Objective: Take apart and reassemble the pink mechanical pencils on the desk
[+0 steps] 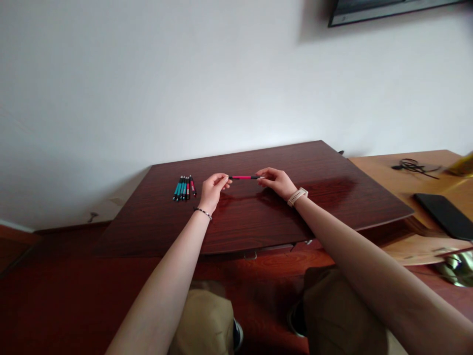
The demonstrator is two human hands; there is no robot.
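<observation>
A pink pen with black ends [242, 177] is held level above the dark wooden table [295, 217], stretched between my two hands. My left hand [215, 190] pinches its left end between thumb and fingertips. At the other end, the fingers of my right hand [275, 181] close around the tip, which is partly hidden. To the left of my left hand lies a row of several pens [181, 189], blue ones on the left and pink ones on the right. The rightmost pink pen [192, 186] sits slightly tilted beside the others.
A lighter wooden table [388, 172] adjoins on the right, bearing a coiled black cable [412, 166], a black phone-like slab [445, 214] and a yellow object [461, 166]. A white wall [221, 88] rises behind, with a dark screen [369, 11] mounted at upper right.
</observation>
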